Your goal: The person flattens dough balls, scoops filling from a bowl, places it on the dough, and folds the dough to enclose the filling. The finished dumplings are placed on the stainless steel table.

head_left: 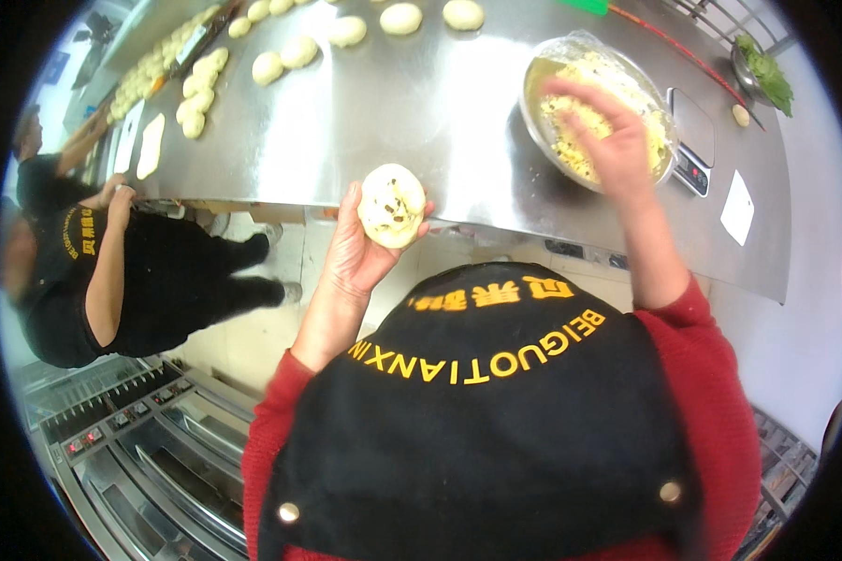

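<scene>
On the palm of my left hand (354, 259) rests a flattened round of pale dough (391, 207) with dark bits showing on its top, the fingers curled around its edge. This hand is just off the front edge of the steel table (393, 119). My right hand (614, 140), blurred, is over a metal bowl (533, 116) at the right. Inside the bowl is a crumbly yellow filling (565, 151) with dark specks, and clear plastic film (568, 48) lies along its far rim. The right fingers are apart with nothing visible in them; whether they touch the filling cannot be seen.
Several dough balls (299, 52) line the table's far side. Right of the bowl are a digital scale (693, 130), a white paper (737, 208) and a bowl of greens (763, 73). Two people (112, 266) work at left; an oven (161, 449) stands behind.
</scene>
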Demonstrator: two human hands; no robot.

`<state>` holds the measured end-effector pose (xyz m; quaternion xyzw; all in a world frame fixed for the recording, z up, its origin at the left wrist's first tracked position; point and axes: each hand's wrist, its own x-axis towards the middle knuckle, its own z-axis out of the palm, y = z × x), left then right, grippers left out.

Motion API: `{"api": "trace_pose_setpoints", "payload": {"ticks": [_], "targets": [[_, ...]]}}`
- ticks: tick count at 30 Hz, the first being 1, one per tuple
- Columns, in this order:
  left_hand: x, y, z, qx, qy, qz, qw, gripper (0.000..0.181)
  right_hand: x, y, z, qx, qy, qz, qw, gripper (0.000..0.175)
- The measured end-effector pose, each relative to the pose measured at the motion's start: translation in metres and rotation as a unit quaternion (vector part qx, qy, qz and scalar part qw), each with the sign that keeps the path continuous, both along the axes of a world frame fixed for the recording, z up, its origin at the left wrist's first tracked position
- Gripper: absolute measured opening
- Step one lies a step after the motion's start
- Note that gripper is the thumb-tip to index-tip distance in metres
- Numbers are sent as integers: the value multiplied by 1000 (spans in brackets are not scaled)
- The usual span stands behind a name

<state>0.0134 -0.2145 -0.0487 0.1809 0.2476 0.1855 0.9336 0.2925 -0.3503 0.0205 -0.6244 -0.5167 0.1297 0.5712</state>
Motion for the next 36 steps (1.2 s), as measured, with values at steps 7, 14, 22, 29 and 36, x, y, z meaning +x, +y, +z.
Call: {"api": "trace_pose_setpoints", "payload": {"ticks": [7, 14, 22, 29, 36], "targets": [[75, 1, 30, 30, -44, 30, 998, 55, -60, 27, -14, 10, -180, 66, 981, 52], [105, 30, 35, 76, -55, -25, 995, 50, -87, 59, -21, -49, -261, -47, 963, 58], [91, 85, 30, -5, -82, -108, 991, 35, -105, 110, -29, 17, -279, -129, 952, 33], [98, 90, 11, -41, -33, -143, 988, 30, -113, 113, -48, -52, -259, -183, 947, 28], [95, 88, 12, 11, -63, -152, 986, 43, -100, 103, -37, -36, -212, -159, 964, 37]]}}
